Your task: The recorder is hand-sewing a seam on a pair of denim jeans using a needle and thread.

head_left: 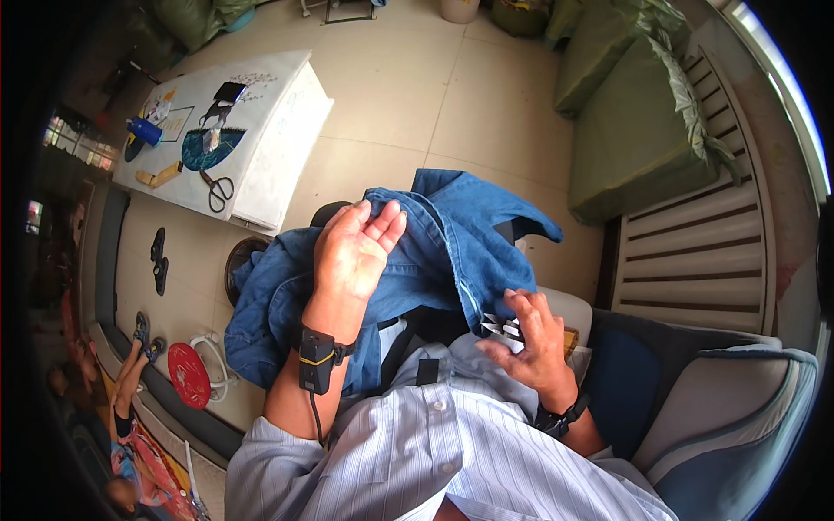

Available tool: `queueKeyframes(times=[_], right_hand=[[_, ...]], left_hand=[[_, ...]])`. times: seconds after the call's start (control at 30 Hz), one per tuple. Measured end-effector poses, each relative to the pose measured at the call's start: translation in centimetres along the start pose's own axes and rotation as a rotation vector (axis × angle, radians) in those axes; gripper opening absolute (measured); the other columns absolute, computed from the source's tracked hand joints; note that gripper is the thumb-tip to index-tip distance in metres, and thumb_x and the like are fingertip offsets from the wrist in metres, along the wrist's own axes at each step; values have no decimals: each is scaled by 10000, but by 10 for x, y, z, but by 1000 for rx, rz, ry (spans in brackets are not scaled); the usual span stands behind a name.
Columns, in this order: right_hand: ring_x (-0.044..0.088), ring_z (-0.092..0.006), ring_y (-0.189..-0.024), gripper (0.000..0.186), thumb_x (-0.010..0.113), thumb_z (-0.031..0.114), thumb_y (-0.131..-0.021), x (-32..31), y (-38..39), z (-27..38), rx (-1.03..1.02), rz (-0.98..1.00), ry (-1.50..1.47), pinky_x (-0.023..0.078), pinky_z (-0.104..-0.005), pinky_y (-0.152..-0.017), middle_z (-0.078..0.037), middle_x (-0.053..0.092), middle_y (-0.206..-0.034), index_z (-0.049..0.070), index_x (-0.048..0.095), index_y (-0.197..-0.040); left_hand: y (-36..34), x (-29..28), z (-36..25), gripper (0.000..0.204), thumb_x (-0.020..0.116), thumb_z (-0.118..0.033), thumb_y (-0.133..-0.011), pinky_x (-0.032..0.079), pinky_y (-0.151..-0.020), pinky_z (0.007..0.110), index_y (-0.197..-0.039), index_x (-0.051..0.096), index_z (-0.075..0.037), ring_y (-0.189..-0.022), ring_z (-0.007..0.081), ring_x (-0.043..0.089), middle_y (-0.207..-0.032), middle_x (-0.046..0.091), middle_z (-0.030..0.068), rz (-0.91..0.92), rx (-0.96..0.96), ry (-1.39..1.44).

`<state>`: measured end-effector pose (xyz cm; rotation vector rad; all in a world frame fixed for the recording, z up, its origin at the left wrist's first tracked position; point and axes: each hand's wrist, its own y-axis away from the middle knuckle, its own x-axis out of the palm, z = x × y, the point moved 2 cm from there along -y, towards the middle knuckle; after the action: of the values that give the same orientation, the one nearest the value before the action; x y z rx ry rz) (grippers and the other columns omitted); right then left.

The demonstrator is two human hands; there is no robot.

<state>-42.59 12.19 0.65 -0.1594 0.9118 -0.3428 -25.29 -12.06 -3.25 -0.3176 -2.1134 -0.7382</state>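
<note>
A blue denim garment [426, 252] lies bunched across my lap, one part of it spreading off to the far right. My left hand [354, 247] is raised over its left part, palm showing and fingers loosely stretched; nothing shows in it. At the garment's right edge, my right hand [532, 343] curls round a small silvery metal tool [502, 328] with pointed tips, like thread snips. The tool's handle is mostly hidden by my thumb and fingers, and its tips are close to the denim.
A white low table [287, 130] at the far left bears black-handled scissors [217, 191], a blue cylinder [144, 131] and small items. Green covered cushions [647, 130] rest on a slatted bench [695, 252] at right. A red round stool [188, 375] and another person [143, 460] are at left.
</note>
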Motion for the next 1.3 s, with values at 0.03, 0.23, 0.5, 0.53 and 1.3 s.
queueKeyframes(times=[0.03,0.23,0.5,0.53,1.3], right_hand=[[656,-288,-844,764,881,175,-626,2,0,2,-1,2,0,537,-394,-627,-152,620,-1096,-3,546,-1289],[652,-312,-803,734,858,142,-650,33,12,-8,27,-42,116,542,-393,-645,-163,621,-1095,-14,547,-1296],[530,-98,-675,245,706,7,-818,17,-6,-25,323,-124,-524,425,-255,-617,-11,547,-759,-7,635,-1052],[502,-77,-672,219,693,5,-836,15,-7,-29,444,-95,-783,403,-236,-610,12,543,-767,1,636,-1047],[302,-5,-437,180,638,-49,-861,-13,-47,-20,654,73,-1651,213,-202,-391,39,515,-647,-12,653,-1036]], left_hand=[[0,-1,0,54,632,-27,-947,566,-942,498,-899,623,-2,-989,304,690,-947,664,137,-1,1,1],[-4,3,7,74,615,-24,-950,552,-971,517,-885,613,11,-1043,341,672,-963,656,159,-40,-2,38],[22,31,1,265,638,3,-904,569,-867,411,-1163,580,7,-934,272,696,-1034,647,148,-46,341,-487],[25,32,1,381,635,17,-892,554,-819,339,-1264,556,25,-867,184,679,-1123,628,126,-20,415,-579],[62,96,26,516,657,106,-796,541,-701,293,-1292,613,-31,-778,155,642,-1298,597,149,850,540,-1361]])
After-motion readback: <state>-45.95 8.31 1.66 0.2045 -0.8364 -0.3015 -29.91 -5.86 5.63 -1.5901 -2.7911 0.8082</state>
